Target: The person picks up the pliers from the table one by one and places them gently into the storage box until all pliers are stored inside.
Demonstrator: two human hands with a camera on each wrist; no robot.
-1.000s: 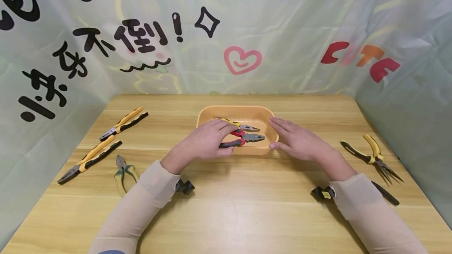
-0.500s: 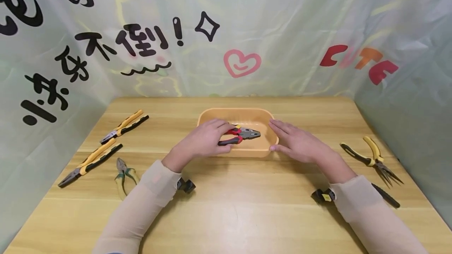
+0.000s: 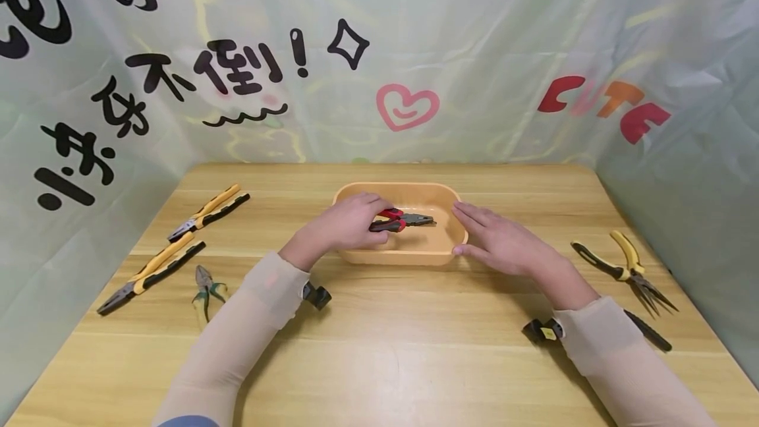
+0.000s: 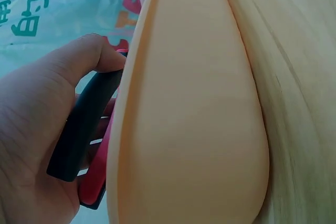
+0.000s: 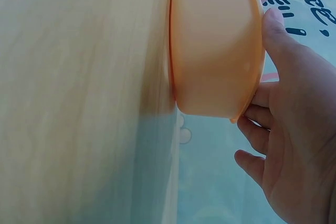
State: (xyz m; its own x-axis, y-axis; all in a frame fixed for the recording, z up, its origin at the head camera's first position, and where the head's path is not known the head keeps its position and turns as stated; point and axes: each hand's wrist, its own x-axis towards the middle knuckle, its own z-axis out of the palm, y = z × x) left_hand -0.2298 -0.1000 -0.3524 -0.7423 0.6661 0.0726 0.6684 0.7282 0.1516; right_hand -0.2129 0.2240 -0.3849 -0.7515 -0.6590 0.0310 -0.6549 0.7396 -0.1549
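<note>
My left hand (image 3: 354,221) grips a pair of combination pliers (image 3: 394,223) by its red and black handles, over the left part of a light orange plastic tray (image 3: 397,257). The steel jaws point right. In the left wrist view, the thumb presses along a dark handle (image 4: 86,121) beside the tray's rim. A second pair with yellow handles is almost wholly hidden behind the held pliers and hand. At the tray's right end, my right hand (image 3: 504,237) rests against the rim with extended fingers. Its thumb touches the front corner, seen also in the right wrist view.
On the left of the wooden table (image 3: 391,348) lie two orange-and-black pliers (image 3: 210,211) (image 3: 151,274) and green-and-cream diagonal cutters (image 3: 204,287). On the right are yellow-and-black long-nose pliers (image 3: 631,272) and a black handle (image 3: 649,330), partly behind the right forearm. A printed cloth stands behind.
My left hand has shifted slightly farther back, moving the red and black pliers toward the tray's rear and turning them. The yellow-handled pair has become covered. My right hand stays at the rim.
</note>
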